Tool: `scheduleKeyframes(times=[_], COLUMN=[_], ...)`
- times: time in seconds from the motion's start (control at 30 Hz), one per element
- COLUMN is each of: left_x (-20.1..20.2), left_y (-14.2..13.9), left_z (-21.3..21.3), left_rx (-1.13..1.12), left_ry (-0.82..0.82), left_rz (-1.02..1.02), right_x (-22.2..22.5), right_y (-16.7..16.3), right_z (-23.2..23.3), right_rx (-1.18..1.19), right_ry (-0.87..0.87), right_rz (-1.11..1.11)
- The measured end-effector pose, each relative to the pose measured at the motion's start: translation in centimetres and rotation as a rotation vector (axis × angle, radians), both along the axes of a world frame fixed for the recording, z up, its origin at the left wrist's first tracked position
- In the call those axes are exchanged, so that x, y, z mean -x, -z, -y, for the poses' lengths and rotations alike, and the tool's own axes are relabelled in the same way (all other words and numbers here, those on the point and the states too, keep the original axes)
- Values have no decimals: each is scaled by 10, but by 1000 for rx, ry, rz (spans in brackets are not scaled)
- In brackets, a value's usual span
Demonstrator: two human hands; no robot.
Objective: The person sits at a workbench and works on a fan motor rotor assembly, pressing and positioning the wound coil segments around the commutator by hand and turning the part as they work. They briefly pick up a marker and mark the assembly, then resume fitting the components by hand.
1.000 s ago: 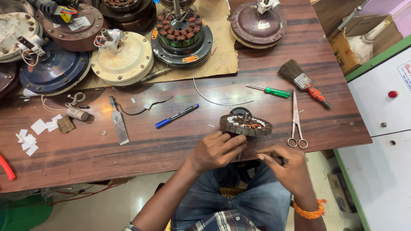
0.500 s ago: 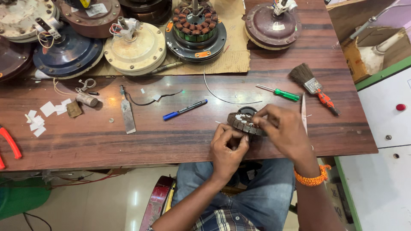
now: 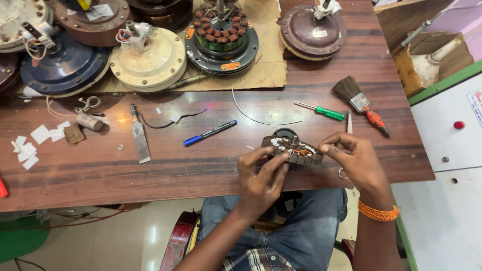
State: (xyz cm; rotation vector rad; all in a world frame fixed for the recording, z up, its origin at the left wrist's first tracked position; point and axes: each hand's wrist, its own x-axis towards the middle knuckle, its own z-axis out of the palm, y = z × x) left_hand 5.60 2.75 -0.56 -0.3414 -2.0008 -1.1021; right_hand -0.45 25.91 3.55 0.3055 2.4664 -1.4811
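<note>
Now both the left hand [image 3: 261, 175] and right hand [image 3: 354, 158] grip a round, copper-wound stator [image 3: 293, 150]

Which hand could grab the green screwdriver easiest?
Probably the right hand. It sits at the stator's right edge, on the same side as the green screwdriver, which lies just beyond it. The left hand grips the stator's near left side, farther away.

Left hand [image 3: 261, 178] curling, fingers pinching toward 1 o'clock; right hand [image 3: 351, 158] bending, fingertips pinching toward 9 o'clock; forearms converging from 6 o'clock.
</note>
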Motion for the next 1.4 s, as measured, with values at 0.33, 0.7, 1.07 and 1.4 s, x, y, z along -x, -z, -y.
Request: scheduleKeyframes(times=[0.33,0.7,1.07,1.4], left_x=[46,44,35,29], left_y=[-12,-5,24,35], left_z=[33,29,35,45], left_rx=[326,258,509,605], left_ry=[460,422,364,414], left_rz=[48,50,-244,-179], right_x=[-39,-73,-88,-88], right_y=[-33,-14,66,4], right_z=[21,65,76,52], right_rx=[23,-284,-39,-356], right_ry=[-241,-234,69,-167], right_rz=[-89,-708,-651,-710])
